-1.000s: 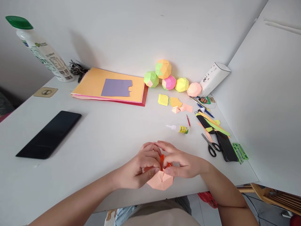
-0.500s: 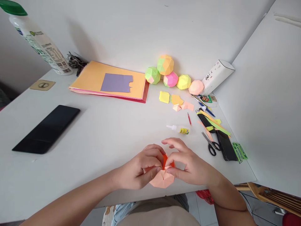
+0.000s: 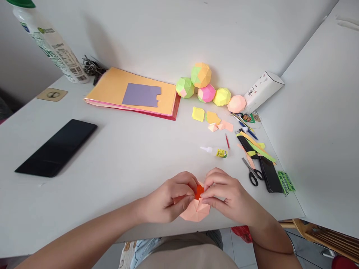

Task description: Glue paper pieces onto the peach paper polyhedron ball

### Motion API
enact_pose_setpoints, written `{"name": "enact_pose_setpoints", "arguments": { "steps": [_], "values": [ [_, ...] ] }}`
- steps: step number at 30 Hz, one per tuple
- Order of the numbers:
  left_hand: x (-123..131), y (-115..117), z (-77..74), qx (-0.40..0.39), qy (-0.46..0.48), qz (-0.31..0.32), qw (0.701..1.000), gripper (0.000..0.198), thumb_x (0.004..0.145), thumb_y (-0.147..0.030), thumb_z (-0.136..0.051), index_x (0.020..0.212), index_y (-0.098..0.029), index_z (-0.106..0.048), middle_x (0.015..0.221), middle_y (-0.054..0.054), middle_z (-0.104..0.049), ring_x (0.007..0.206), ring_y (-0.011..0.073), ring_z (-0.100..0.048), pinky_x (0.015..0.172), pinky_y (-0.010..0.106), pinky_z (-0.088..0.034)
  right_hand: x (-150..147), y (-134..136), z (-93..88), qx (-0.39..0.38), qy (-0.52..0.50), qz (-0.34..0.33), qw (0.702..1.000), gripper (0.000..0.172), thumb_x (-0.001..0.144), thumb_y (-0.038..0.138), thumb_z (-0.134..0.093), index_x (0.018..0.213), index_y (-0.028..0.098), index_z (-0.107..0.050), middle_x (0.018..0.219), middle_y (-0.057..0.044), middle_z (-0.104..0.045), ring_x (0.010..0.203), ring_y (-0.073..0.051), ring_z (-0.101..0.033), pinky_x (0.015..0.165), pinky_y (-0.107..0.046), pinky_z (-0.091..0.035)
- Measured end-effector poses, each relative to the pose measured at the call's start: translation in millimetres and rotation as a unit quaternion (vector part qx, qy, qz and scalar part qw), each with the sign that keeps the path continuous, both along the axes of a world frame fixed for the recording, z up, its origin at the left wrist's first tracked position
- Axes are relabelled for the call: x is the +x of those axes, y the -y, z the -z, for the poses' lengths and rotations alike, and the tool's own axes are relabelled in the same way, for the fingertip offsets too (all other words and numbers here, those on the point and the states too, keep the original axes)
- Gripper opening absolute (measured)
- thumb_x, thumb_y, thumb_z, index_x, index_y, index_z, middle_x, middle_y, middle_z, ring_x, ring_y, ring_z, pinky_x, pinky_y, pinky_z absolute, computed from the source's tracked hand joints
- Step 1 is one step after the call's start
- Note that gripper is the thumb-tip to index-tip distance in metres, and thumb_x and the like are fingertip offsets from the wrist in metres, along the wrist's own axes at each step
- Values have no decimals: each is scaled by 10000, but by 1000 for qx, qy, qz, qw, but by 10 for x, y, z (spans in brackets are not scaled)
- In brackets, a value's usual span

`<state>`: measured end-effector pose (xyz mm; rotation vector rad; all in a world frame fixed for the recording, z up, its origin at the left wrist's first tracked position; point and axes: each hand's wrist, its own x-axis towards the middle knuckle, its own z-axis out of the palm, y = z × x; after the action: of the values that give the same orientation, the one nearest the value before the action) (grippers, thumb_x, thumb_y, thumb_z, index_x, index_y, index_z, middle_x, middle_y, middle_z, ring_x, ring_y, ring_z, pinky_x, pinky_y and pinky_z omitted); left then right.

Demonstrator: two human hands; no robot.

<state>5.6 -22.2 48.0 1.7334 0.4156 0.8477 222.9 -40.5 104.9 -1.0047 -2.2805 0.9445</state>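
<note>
Near the table's front edge is a pink faceted paper ball [image 3: 195, 212], open at the top, with a glowing orange inside. My left hand [image 3: 175, 196] pinches the ball's rim on its left side, thumb outside and fingers over the edge. Opposite it, my right hand [image 3: 226, 194] pinches the right side of the rim between thumb and fingers. The fingers cover much of the opening. Beyond the hands lies a glue bottle [image 3: 214, 151] on its side, with a small red pen-like stick [image 3: 227, 141] behind it.
Finished paper balls [image 3: 201, 75] stand by the wall beside a white box [image 3: 263, 91]. Paper pieces [image 3: 213, 118] lie in front of them. Scissors [image 3: 252, 172] and a black phone [image 3: 269, 173] are at right. A paper stack [image 3: 109, 84] and a black tablet [image 3: 57, 148] are at left.
My right hand's fingers have come down and closed in on the ball's rim; the index finger was raised before. My left hand keeps its hold. The view has shifted slightly.
</note>
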Motion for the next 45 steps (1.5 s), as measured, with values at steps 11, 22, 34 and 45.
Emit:
{"name": "enact_pose_setpoints", "arguments": {
  "steps": [11,22,34,45],
  "values": [
    [23,6,20,7,10,-8,1000,241,925,-107,-430,768,-165,-604,882,115,-621,959,216,-583,821,360,-528,17,11,2,-39,-21,-27,999,152,940,123,-542,930,198,-674,787,-49,-621,862,-179,-530,734,-329,-520],
    [18,5,8,17,9,-5,1000,235,920,-101,-430,789,-165,-615,886,116,-625,953,215,-580,831,361,-530,24,8,-10,-47,-4,-43,998,180,951,124,-521,991,194,-682,814,-57,-613,879,-180,-512,755,-331,-508],
    [15,12,24,20,22,-8,1000,224,898,-65,-433,772,-162,-590,879,110,-621,941,211,-574,810,358,-533,26,-8,-9,-46,-20,-44,998,172,943,119,-539,936,192,-694,805,-59,-637,856,-171,-533,744,-316,-511],
    [22,17,16,27,29,-3,999,219,895,-52,-438,766,-167,-573,881,108,-613,947,211,-571,818,365,-531,7,-9,-37,-46,-9,-41,998,186,935,96,-535,916,180,-700,787,-59,-633,833,-163,-531,719,-298,-505]
  ]
}}
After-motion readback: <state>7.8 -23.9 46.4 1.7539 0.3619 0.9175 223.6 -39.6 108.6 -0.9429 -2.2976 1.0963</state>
